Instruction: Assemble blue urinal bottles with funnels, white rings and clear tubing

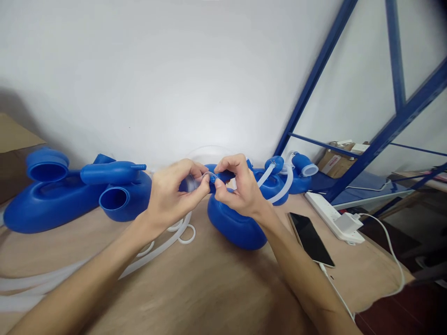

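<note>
In front of me a blue plastic bottle [237, 225] with a rounded body rests on the table. Both my hands are at its upper end. My left hand [174, 190] is closed, thumb and fingertips pinching a clear soft plastic piece [188, 184] against a small blue part of the bottle. My right hand [239, 184] is closed too, thumb and index finger pinched on the bottle's blue upper part right beside the left fingertips. The fingers cover most of where the clear piece and the blue part meet. White translucent tubes [157, 253] and rings [187, 234] lie below my left hand.
More blue bottles [45, 204] stand at left; others with white tubes [284, 186] attached stand behind my right hand. A phone [310, 238] on a cable and a power strip [331, 216] lie at right. A blue metal rack [314, 74] rises beyond the table edge.
</note>
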A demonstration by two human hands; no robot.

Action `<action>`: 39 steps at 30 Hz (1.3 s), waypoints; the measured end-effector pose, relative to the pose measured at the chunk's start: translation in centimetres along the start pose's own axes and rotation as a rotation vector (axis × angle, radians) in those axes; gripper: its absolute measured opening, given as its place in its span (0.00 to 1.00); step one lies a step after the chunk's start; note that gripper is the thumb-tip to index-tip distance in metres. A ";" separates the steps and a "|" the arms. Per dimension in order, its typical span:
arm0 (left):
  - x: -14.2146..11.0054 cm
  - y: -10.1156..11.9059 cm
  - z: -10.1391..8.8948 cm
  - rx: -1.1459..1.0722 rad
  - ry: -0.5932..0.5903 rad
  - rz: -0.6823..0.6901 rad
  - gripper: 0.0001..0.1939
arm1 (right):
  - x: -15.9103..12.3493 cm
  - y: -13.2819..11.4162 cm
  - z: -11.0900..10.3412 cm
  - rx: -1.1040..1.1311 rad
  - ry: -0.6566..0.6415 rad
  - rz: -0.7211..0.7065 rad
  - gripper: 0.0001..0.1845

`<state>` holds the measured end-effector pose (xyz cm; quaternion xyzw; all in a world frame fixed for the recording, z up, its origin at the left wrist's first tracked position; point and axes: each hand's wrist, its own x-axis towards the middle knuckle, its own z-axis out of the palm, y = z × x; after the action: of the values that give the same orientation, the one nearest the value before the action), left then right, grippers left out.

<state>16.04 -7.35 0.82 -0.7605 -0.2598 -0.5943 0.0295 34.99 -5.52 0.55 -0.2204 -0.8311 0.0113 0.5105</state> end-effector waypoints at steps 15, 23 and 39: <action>3.2 -3.2 -7.7 0.403 -0.800 -0.316 0.40 | 1.2 0.5 -4.2 -0.053 -0.524 0.211 0.34; 1.6 -6.6 -5.4 0.496 -1.006 -0.492 0.34 | -0.3 5.0 -6.0 -0.246 -1.010 0.662 0.51; 0.3 -4.4 -1.0 0.315 -0.927 -0.661 0.31 | -1.2 9.0 -6.5 -0.185 -0.963 0.708 0.39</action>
<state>13.30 -3.82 0.29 -0.8060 -0.5540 -0.1317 -0.1614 44.20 0.82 0.50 -0.4973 -0.8424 0.2066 0.0209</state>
